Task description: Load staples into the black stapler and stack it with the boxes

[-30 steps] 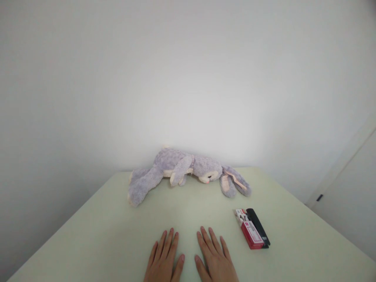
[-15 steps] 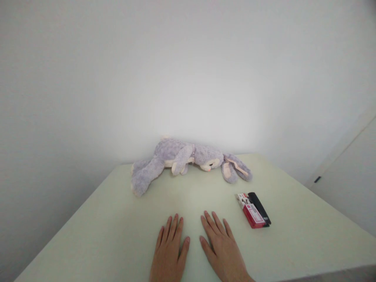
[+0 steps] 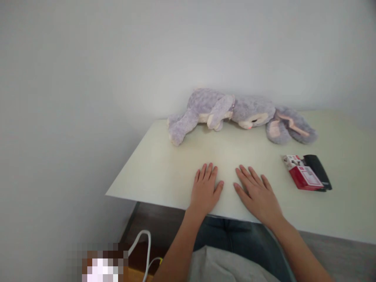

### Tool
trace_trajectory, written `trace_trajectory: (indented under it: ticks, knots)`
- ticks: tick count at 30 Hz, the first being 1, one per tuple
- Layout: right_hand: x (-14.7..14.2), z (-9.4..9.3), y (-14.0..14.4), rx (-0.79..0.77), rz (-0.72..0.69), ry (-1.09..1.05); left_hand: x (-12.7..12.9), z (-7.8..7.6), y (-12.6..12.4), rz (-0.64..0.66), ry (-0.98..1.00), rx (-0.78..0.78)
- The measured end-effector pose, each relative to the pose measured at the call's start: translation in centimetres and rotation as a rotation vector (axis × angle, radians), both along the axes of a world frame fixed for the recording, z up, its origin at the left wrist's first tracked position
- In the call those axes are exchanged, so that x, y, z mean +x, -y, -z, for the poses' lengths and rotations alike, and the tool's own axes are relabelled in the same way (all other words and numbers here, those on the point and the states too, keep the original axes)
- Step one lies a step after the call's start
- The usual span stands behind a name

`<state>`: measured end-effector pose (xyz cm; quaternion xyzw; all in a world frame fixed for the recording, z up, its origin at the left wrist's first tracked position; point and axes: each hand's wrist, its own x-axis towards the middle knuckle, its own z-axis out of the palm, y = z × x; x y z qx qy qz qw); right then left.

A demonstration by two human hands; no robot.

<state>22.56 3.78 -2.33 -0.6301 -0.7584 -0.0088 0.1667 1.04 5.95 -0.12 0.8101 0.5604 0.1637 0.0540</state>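
Observation:
My left hand (image 3: 206,190) lies flat on the pale table (image 3: 141,176), palm down with the fingers stretched out. To its right, my right hand (image 3: 258,194) rests palm down in the same way, a gap between the two thumbs. Neither hand holds anything. Beyond them a grey-purple plush rabbit (image 3: 211,103) lies on its side along the wall, ears to the right. Right of my right hand sits a red and white box (image 3: 305,176), against a black stapler-like object (image 3: 317,170) that it partly covers.
A plain wall (image 3: 188,43) rises behind the table. The table's front edge runs just before my wrists. Below it on the left are a dark floor (image 3: 161,213), a white cable (image 3: 149,243) and a pixelated patch.
The camera view has swung down and left, so the rabbit, box and hands appear higher and further right. My forearms, lap and the table's front edge now show. Both hands stay flat.

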Motion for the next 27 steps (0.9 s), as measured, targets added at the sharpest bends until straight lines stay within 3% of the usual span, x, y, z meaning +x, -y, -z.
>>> trace_trajectory:
  ticks: [27]
  knots:
    - [0.01, -0.60, 0.23, -0.007, 0.001, -0.036, -0.01, -0.43, 0.12, 0.011, -0.006, -0.019]
